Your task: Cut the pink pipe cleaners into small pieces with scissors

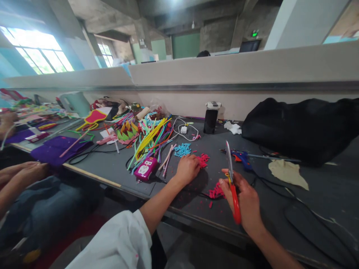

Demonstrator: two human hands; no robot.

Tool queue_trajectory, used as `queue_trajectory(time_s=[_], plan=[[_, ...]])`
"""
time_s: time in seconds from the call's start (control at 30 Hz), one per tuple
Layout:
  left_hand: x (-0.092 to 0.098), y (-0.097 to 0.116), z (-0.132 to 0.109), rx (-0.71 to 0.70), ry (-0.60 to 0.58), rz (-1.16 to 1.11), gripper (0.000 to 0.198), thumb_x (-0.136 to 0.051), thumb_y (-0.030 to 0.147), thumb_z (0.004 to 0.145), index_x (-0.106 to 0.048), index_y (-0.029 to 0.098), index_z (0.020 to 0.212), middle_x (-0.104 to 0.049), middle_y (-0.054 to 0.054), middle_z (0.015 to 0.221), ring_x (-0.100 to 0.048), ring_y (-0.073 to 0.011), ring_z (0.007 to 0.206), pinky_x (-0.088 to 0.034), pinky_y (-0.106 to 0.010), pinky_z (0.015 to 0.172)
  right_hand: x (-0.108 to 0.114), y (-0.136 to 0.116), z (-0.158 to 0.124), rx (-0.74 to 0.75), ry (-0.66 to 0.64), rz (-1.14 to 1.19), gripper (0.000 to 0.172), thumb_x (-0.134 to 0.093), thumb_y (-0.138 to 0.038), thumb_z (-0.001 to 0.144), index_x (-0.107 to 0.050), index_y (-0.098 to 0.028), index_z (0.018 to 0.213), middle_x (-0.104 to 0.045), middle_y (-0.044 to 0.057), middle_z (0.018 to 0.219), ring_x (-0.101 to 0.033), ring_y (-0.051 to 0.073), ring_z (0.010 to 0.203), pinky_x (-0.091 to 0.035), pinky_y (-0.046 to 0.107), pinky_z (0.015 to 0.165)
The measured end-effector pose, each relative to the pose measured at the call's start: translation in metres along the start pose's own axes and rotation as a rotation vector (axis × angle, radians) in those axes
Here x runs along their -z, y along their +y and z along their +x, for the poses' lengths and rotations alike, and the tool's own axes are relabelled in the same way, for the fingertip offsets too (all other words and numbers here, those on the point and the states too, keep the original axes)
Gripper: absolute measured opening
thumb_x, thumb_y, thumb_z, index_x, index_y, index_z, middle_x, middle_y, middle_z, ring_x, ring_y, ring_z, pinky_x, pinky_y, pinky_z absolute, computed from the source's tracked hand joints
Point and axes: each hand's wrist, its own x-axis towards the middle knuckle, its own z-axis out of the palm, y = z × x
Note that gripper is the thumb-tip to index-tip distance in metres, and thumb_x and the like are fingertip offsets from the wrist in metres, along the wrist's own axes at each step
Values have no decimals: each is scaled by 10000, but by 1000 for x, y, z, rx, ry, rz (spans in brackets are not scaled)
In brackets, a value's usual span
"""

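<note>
My right hand [248, 198] grips scissors [236, 203] with red-orange handles, their blades pointing up and away from me. Behind its fingers lies a small pile of cut red pieces [216, 191]. My left hand [188, 170] rests on the dark table with its fingers curled down and together, against another heap of red pieces [203, 160]. Its fingertips are hidden, so I cannot make out what is in them. Just beyond it sits a heap of short blue pieces [182, 150]. Pink strips [168, 160] lie to its left.
A purple power socket [146, 168] and a tangle of coloured pipe cleaners [151, 140] lie left. At the back stand a black cup [211, 119] and a black bag [297, 130]. A blue glue gun [243, 160] and cables lie right. Another person's hands [33, 173] touch purple felt [53, 149].
</note>
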Motion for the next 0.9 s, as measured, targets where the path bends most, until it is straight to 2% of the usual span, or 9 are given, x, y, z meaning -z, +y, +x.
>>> queue_trajectory(time_s=[0.13, 0.3, 0.43, 0.53, 0.63, 0.77, 0.9], plan=[[9, -1, 1, -3, 28, -106, 112, -579, 189, 818, -691, 186, 827, -670, -34, 854, -592, -168, 831, -432, -274, 794, 0, 2, 0, 16, 9, 12, 378, -522, -456, 865, -642, -176, 1089, -724, 68, 915, -684, 185, 732, -528, 311, 745], [15, -2, 2, 178, 67, -557, 77, -622, 197, 746, -692, 164, 751, -646, 1, 722, -550, -130, 663, -405, -240, 639, 0, 2, 1, 0, -16, 54, 348, -539, -426, 865, -634, -187, 1100, -719, 39, 873, -677, 168, 715, -524, 288, 733], [17, -4, 2, 228, 33, -675, 149, -617, 271, 757, -675, 134, 767, -631, -1, 665, -541, -119, 604, -400, -228, 579, 1, 0, 1, -14, -23, 68, 337, -545, -415, 857, -638, -195, 1094, -716, 18, 815, -669, 157, 673, -520, 269, 697], [24, 0, -1, 243, -85, -989, 174, -623, 296, 757, -655, 128, 790, -631, -8, 684, -554, -108, 610, -431, -228, 612, 3, -1, 1, -14, -2, 58, 335, -555, -422, 848, -647, -194, 1075, -715, 26, 828, -667, 160, 667, -518, 269, 681], [33, 11, -5, 267, -248, -1352, 159, -684, 264, 685, -641, 125, 749, -619, -10, 693, -543, -92, 590, -442, -238, 643, 5, -2, 2, -45, -24, 92, 339, -557, -425, 853, -640, -201, 1094, -707, 10, 802, -659, 146, 630, -515, 252, 645], [39, 29, -11, 232, -377, -1425, 131, -693, 225, 635, -640, 117, 688, -598, -4, 641, -525, -85, 565, -423, -230, 627, 6, -3, 3, -74, -88, 160, 353, -556, -429, 861, -625, -204, 1125, -692, -23, 722, -646, 127, 573, -503, 224, 586], [35, 41, -15, 206, -409, -1400, 107, -692, 192, 618, -630, 115, 661, -600, -2, 646, -528, -85, 587, -418, -222, 620, 4, -4, 3, -39, -83, 123, 336, -564, -414, 853, -637, -208, 1107, -707, -3, 779, -631, 129, 563, -494, 231, 565]])
